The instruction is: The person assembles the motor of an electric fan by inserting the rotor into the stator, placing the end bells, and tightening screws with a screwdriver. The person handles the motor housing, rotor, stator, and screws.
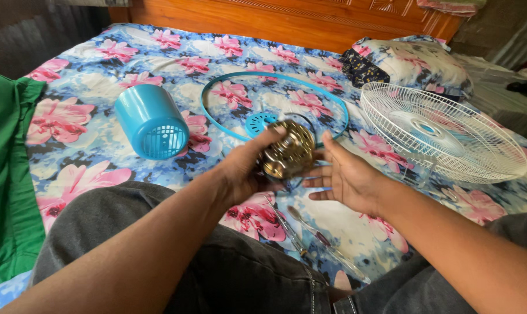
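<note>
Your left hand [243,171] is wrapped around the fan motor [287,152], fingers curled over its brassy, slotted shell, holding it up above the flowered bedsheet [89,139] in front of your knees. Your right hand [345,177] sits just beside the motor — palm turned toward it, fingers spread, thumb tip at its edge; whether it truly touches, you cannot tell. Behind the motor lie the blue ring [275,78] and a small blue round cap [259,123]. The blue motor cover [150,121] rests on its side to your left, the white fan grille [443,134] to your right. Two screwdrivers [310,232] lie near your lap.
</note>
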